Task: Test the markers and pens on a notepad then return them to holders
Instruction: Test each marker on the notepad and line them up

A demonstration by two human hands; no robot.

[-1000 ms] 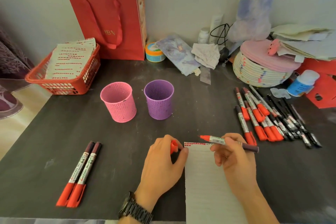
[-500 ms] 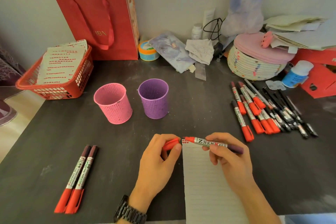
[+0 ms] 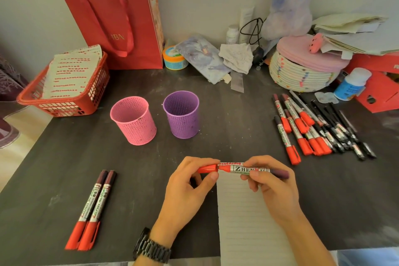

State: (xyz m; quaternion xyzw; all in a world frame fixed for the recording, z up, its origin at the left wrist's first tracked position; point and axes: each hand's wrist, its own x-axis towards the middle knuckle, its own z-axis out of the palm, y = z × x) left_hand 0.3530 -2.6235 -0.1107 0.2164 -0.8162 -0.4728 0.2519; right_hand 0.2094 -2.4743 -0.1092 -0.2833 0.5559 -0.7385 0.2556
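Observation:
My right hand [image 3: 272, 188] grips the barrel of a red marker [image 3: 248, 169], held level over the top edge of the lined notepad [image 3: 246, 222]. My left hand [image 3: 185, 188] pinches the red cap [image 3: 207, 168], which sits against the marker's tip end. Red test marks run along the notepad's top line. A pink holder [image 3: 133, 121] and a purple holder [image 3: 181, 114] stand upright behind the hands, with no pens showing inside. Two capped red markers [image 3: 90, 209] lie at the left. Several red markers [image 3: 295, 127] and black pens [image 3: 336, 127] lie at the right.
A red basket [image 3: 64, 101] holding marked paper sits at the back left by a red paper bag [image 3: 116, 21]. A woven basket with pink lid [image 3: 302, 75], a blue-labelled bottle [image 3: 352, 84], papers and red boxes crowd the back right. The dark table's edge runs along the bottom.
The cap in my left hand and the marker in my right hand have come together; they were apart a second ago. The marker has swung level above the notepad.

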